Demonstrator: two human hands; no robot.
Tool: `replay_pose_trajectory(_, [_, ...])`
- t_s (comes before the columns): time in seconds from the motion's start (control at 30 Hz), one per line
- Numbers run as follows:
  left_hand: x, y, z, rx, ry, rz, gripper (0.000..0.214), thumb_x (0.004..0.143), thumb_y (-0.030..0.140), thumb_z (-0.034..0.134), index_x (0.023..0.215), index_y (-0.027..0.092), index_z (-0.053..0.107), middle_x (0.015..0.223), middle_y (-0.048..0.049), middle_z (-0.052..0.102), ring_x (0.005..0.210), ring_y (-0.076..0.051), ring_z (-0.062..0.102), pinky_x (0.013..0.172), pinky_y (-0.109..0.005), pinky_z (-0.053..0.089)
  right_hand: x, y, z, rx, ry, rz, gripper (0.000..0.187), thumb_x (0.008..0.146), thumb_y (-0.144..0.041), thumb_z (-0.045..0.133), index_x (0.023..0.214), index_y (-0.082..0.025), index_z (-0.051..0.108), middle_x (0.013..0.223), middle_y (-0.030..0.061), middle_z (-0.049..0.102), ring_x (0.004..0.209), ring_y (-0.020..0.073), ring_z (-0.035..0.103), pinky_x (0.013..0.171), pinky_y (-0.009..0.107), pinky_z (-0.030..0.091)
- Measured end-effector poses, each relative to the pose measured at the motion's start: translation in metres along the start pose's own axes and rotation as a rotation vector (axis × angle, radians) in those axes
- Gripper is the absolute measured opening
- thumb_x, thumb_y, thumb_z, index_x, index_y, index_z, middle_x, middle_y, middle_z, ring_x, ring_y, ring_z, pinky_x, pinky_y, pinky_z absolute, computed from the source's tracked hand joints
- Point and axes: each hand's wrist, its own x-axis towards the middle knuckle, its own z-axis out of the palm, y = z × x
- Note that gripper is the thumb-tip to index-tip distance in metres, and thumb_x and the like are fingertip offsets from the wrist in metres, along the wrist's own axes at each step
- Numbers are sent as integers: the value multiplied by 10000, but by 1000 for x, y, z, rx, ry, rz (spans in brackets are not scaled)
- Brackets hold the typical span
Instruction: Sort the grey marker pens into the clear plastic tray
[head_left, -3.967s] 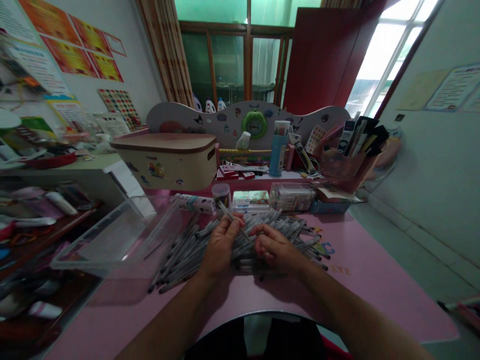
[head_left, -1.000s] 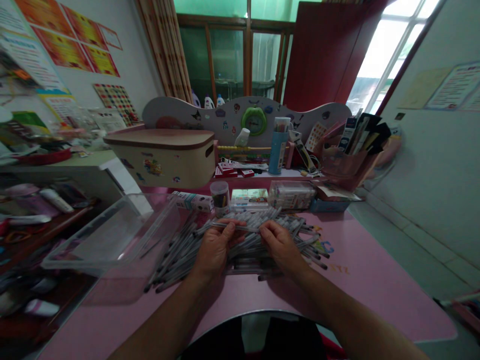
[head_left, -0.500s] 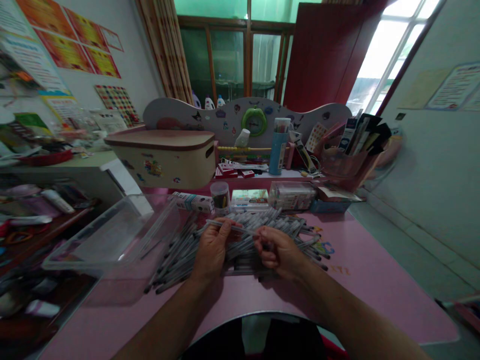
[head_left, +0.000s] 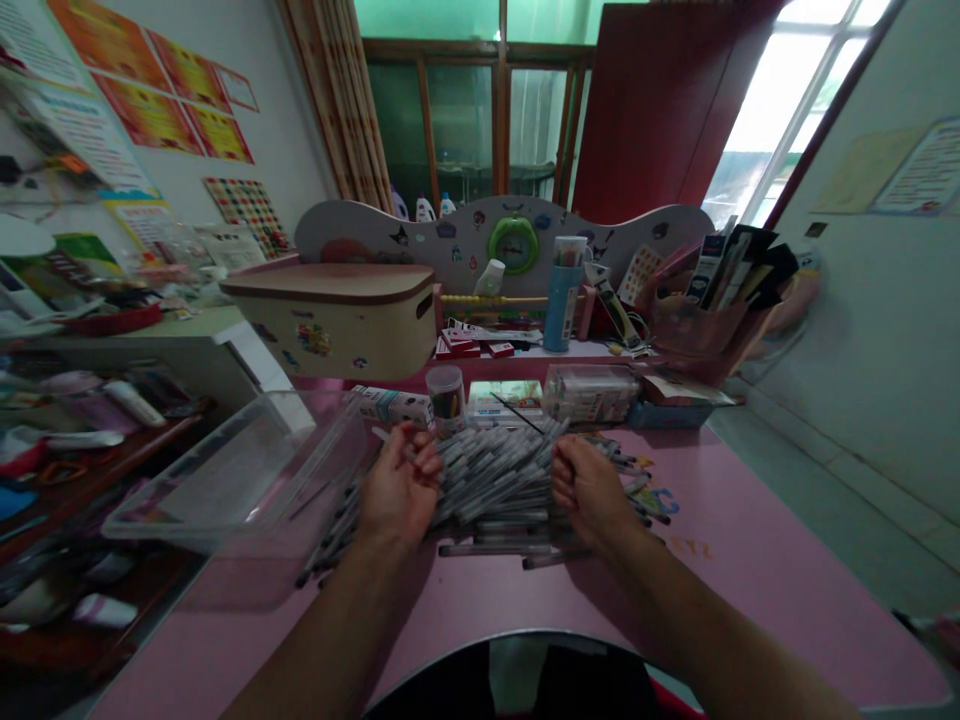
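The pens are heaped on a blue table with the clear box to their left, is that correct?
Not quite: the head view shows the table is pink, not blue. The pens are heaped on it, with the clear box to their left.

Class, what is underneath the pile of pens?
The pink tabletop shows around the pile of pens, with colorful printed markings emerging at its right edge. Anything directly beneath the dense middle is covered.
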Motion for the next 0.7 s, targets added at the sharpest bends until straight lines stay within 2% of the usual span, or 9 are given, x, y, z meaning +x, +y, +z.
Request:
replay_pose_trajectory(0.1, [-17, -19, 5, 204, -153, -150, 336, 725, 143, 759, 1034, 150, 627, 822, -2, 605, 496, -17, 429, 398, -110, 333, -4, 11, 5, -18, -63, -20, 290, 738, -425, 673, 722, -215, 473, 461, -128, 343, 354, 41, 219, 324, 152, 168])
replay_pose_trajectory(0.17, [-26, -34, 7, 292, -205, -215, 381, 687, 208, 814, 1025, 154, 647, 908, -24, 628, 548, -29, 471, 402, -113, 343, -7, 20, 8, -95, -131, -2, 313, 738, -432, 693, 716, -214, 469, 454, -130, 325, 355, 41, 221, 330, 156, 165])
replay_pose_trajectory(0.23, [-29, -43, 7, 297, -185, -203, 250, 740, 317, 784, 860, 142, 650, 939, -41, 644, 625, -59, 531, 442, -130, 404, -8, 25, 9, -168, -211, 34, 310, 728, -422, 709, 720, -210, 482, 449, -127, 317, 356, 44, 223, 335, 164, 154])
replay_pose_trajectory(0.3, [-29, -45, 6, 254, -126, -174, 290, 829, 371, 691, 687, 146, 578, 908, -50, 661, 701, -96, 585, 518, -168, 486, -9, 24, 8, -147, -263, 73, 261, 726, -394, 693, 769, -207, 516, 467, -123, 316, 365, 49, 203, 343, 171, 138])
replay_pose_trajectory(0.37, [-28, -42, 6, 200, -87, -230, 352, 905, 348, 587, 617, 160, 510, 869, -63, 678, 787, -138, 637, 635, -233, 553, -7, 18, 6, -28, -273, 62, 202, 701, -313, 645, 838, -208, 541, 533, -103, 353, 400, 59, 220, 365, 175, 165])
replay_pose_trajectory(0.43, [-29, -39, 8, 145, -80, -357, 351, 948, 301, 507, 626, 162, 514, 904, -91, 700, 894, -179, 674, 763, -308, 579, -6, 12, 4, 62, -271, -31, 225, 633, -207, 580, 855, -208, 541, 644, -63, 429, 472, 75, 315, 421, 188, 269])
replay_pose_trajectory(0.5, [-33, -38, 11, 112, -84, -489, 296, 962, 263, 467, 713, 151, 582, 1012, -127, 709, 999, -214, 683, 871, -361, 565, -6, 8, 2, -6, -266, -188, 243, 609, -137, 526, 840, -212, 528, 736, -31, 476, 574, 102, 415, 528, 224, 375])
replay_pose_trajectory(0.6, [-42, -45, 14, 98, -90, -625, 257, 972, 235, 431, 920, 116, 653, 1067, -156, 705, 1017, -217, 693, 909, -349, 552, -11, 11, 1, -380, -233, -505, 193, 728, -95, 495, 866, -225, 527, 803, -2, 510, 721, 151, 505, 696, 290, 440])
replay_pose_trajectory(0.7, [-47, -51, 13, 75, -100, -678, 305, 982, 223, 389, 907, 103, 660, 916, -136, 724, 889, -200, 718, 876, -349, 565, -16, 18, 2, -726, -285, -710, 201, 845, -88, 450, 960, -225, 542, 911, 41, 569, 850, 188, 565, 800, 337, 459])
